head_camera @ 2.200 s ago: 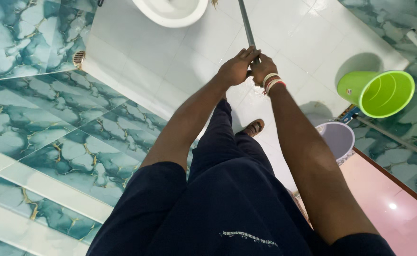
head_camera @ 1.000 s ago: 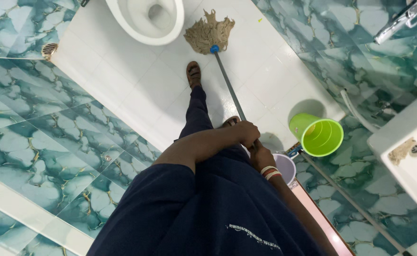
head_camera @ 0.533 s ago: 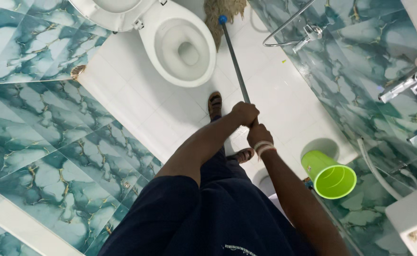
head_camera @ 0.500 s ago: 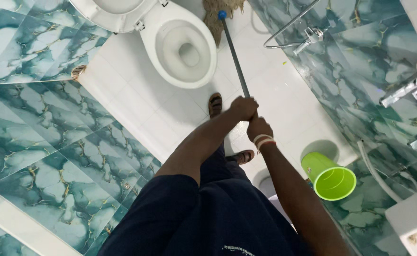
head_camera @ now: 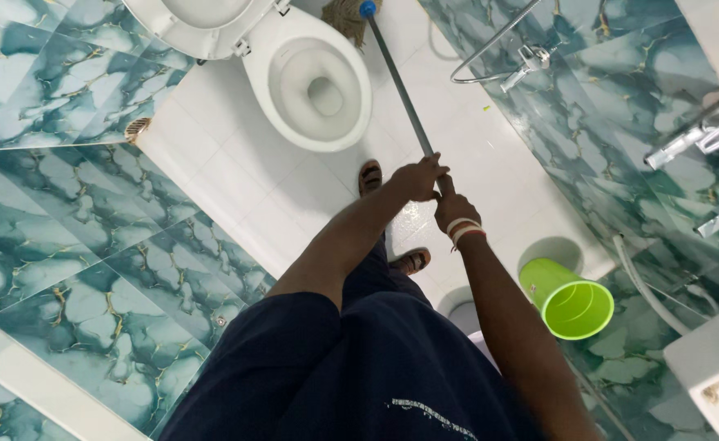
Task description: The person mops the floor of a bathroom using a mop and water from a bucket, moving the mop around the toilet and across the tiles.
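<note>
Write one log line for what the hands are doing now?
left hand: grips mop handle | right hand: grips it lower | mop head: beside toilet

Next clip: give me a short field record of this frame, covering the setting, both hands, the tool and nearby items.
Setting: bathroom, white floor tiles, teal marbled walls
Left hand: grip closed on mop handle
Right hand: grip on the handle, just below the left
Mop head: on floor beside toilet, mostly out of frame
Nearby: green bucket lying tilted on its side
</note>
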